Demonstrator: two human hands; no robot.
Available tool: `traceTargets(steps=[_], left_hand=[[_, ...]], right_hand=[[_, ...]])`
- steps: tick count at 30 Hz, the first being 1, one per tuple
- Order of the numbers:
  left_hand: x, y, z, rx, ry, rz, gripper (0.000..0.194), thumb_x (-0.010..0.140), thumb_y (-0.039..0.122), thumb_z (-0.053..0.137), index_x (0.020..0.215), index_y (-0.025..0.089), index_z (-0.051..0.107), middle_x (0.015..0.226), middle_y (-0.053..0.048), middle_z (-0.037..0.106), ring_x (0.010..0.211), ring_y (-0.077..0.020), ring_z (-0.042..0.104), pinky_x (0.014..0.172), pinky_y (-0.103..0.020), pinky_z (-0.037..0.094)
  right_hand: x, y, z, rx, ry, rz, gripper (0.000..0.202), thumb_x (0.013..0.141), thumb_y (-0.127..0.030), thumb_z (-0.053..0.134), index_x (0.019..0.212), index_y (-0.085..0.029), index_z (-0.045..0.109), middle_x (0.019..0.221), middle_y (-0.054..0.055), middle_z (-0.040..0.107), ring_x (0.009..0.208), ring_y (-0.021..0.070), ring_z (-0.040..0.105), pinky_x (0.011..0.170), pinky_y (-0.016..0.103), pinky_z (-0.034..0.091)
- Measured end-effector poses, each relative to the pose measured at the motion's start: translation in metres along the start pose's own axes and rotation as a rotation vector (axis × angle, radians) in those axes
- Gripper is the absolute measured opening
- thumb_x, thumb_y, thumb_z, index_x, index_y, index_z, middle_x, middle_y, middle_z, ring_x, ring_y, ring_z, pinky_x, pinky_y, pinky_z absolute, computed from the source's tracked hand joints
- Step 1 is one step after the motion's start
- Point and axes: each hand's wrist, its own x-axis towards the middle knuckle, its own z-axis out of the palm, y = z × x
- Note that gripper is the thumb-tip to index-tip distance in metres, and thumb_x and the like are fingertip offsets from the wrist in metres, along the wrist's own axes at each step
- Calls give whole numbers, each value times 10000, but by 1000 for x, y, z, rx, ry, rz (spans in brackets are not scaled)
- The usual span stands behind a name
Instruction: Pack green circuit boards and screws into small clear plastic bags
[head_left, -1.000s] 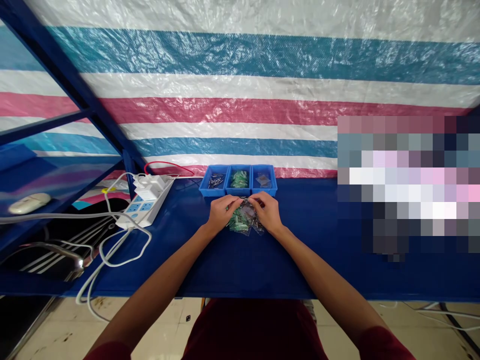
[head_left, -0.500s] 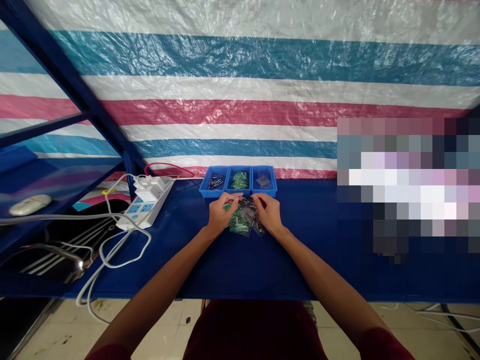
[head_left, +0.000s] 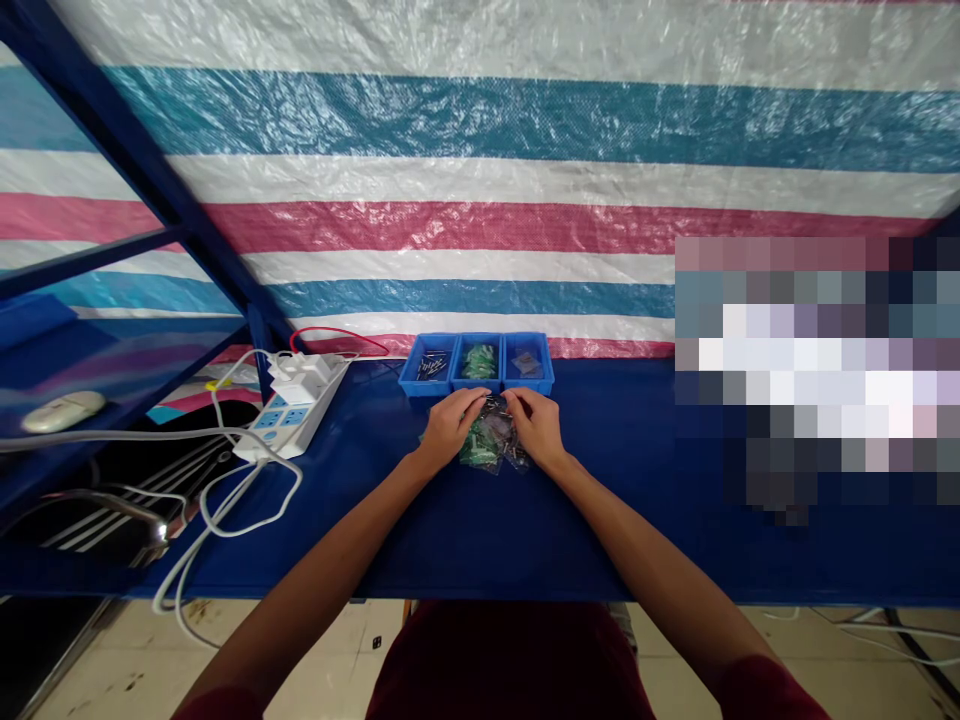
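Observation:
A pile of small clear plastic bags [head_left: 482, 448] lies on the blue table, some with green pieces, others with dark and metallic bits. My left hand [head_left: 448, 428] is over the left side of the pile, thumb and forefinger pinched together. Facing it from the right, my right hand [head_left: 538, 425] also pinches at the pile's far edge. Whatever is between the fingertips is too small to make out. Just beyond my hands stand three joined blue bins: thin metal pieces in the left bin [head_left: 406, 385], green packets in the middle bin [head_left: 480, 386], clear packets in the right bin [head_left: 546, 383].
To the left, a white power strip [head_left: 300, 430] with plugs sits on the table [head_left: 487, 550], its white cables [head_left: 214, 510] looping over the front edge. A pale computer mouse [head_left: 64, 411] rests on a side shelf. Striped sheeting [head_left: 465, 225] hangs behind. A blurred-out area covers the right.
My left hand has shifted slightly to the right, its fingertips closer to my right hand. My right hand has stayed almost in place.

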Motion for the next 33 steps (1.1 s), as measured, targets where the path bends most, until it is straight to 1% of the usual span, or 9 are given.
traceTargets(steps=[3,8,12,14,19,22,26,31,33], left_hand=[[0,1,0,23,35,49,270,948,285,433,1031,167,661,845,-61,674,775,-145,636,744,-254,507],[-1,3,-2,-40,132,-5,229,920,292,499,943,184,700,807,-44,712,726,-143,658,719,-248,526],[-1,4,-1,-183,140,-125,251,916,324,499,969,177,695,797,-37,725,647,-135,662,668,-247,545],[-1,4,0,-263,135,-173,270,914,346,494,982,168,685,768,-35,715,605,-125,647,627,-237,544],[-1,3,2,-399,98,-207,269,910,351,496,1009,146,640,661,-12,652,528,-99,593,556,-205,513],[-2,2,2,-402,73,-214,259,905,347,505,1024,151,626,657,-7,648,517,-95,585,546,-199,506],[-1,3,2,-375,70,-220,252,885,352,539,1008,158,642,652,-11,664,523,-107,602,546,-206,515],[1,2,2,-265,96,-195,233,841,367,602,780,156,679,672,-17,681,530,-111,607,543,-211,505],[1,2,1,-227,108,-189,237,836,365,608,743,158,676,644,-8,672,530,-109,601,549,-211,500]], right_hand=[[0,1,0,-1,-3,4,330,913,-383,425,869,-180,681,708,30,656,624,157,602,610,255,458],[1,3,1,-21,-2,-8,327,912,-381,428,868,-181,682,732,37,659,622,155,592,619,263,459],[1,1,1,-17,-52,-73,273,898,-358,473,898,-185,685,779,43,648,622,140,570,605,252,456],[1,1,2,-15,-76,-78,248,885,-359,504,917,-194,686,805,44,645,611,132,561,596,247,460],[0,2,3,-5,-72,-81,235,878,-367,522,915,-201,685,819,41,650,616,129,563,612,250,471],[1,2,2,-2,-71,-84,239,882,-374,516,845,-197,673,794,36,646,617,129,556,616,249,467],[0,0,1,-8,-72,-86,256,895,-382,494,821,-194,651,766,29,632,607,125,542,606,241,454],[-1,0,1,-13,-41,-116,282,909,-384,466,809,-186,641,731,23,607,619,130,534,611,244,438],[-1,0,1,-19,-39,-118,282,913,-382,462,809,-188,639,721,18,597,620,131,529,610,243,430]])
